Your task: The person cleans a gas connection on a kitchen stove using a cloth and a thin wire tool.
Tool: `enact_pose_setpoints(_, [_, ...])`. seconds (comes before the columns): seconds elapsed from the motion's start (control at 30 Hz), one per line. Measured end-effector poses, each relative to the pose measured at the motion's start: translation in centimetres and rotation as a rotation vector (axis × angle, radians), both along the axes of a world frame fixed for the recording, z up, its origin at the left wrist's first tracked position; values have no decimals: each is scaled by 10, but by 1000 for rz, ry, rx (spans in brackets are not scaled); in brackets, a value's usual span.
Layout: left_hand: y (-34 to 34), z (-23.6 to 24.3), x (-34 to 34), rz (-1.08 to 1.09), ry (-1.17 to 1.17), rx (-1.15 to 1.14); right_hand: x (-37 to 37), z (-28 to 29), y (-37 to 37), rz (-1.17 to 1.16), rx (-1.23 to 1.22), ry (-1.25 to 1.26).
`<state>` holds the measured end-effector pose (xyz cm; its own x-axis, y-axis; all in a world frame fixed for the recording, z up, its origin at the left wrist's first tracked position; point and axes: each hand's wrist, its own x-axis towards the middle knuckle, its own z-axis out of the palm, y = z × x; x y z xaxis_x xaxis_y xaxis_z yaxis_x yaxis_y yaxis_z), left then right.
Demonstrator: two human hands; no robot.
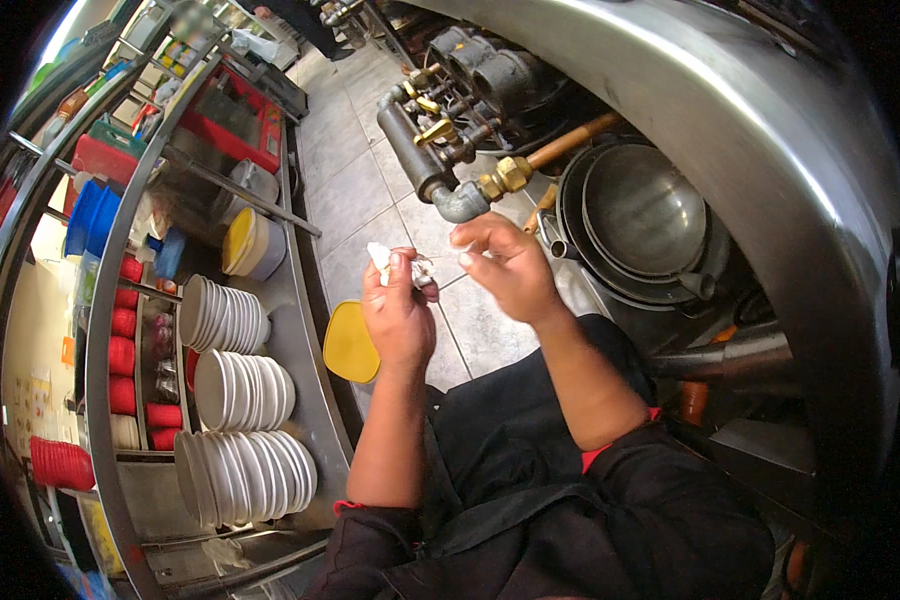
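In front of my chest, above the tiled floor, my left hand is closed on a crumpled white piece that looks like paper or tissue. Part of it shows between thumb and fingers, and the rest is hidden in the grip. Just to the right, a small gap away, my right hand has its thumb and fingers curled into a pinch. Something small and pale shows at those fingertips, too small to name. The right hand is close to a grey pipe elbow beyond it.
Stacks of white plates stand on a metal shelf at left, near red cups and a yellow-lidded tub. A yellow lid lies low beside the shelf. At right are brass gas valves, nested woks and a steel counter edge.
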<state>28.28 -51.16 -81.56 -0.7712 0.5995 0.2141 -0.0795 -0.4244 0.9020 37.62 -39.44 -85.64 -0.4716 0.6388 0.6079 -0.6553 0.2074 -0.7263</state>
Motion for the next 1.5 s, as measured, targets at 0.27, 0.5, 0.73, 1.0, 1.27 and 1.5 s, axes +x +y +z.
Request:
enact_pose_setpoints(0.27, [-23, 20, -21, -277, 479, -373, 46, 26, 25, 168, 154, -383])
enact_pose_setpoints(0.5, [-20, 26, -9, -381, 504, -466, 41, 29, 18, 262, 326, -541])
enact_pose_setpoints(0.73, [-18, 21, -8, -360, 475, -484, 36, 21, 20, 300, 343, -566])
enact_pose_setpoints(1.0, [-12, 31, -13, -176, 506, -380, 56, -2, 61, 31, 198, -706])
enact_pose_setpoints(1.27, [10, 74, 6, 207, 860, 118, 66, -1, 99, -144, -202, -50])
enact_pose_setpoints(1.5, [49, 86, 5, 265, 1309, 185, 53, 41, 111, 77, -351, 462])
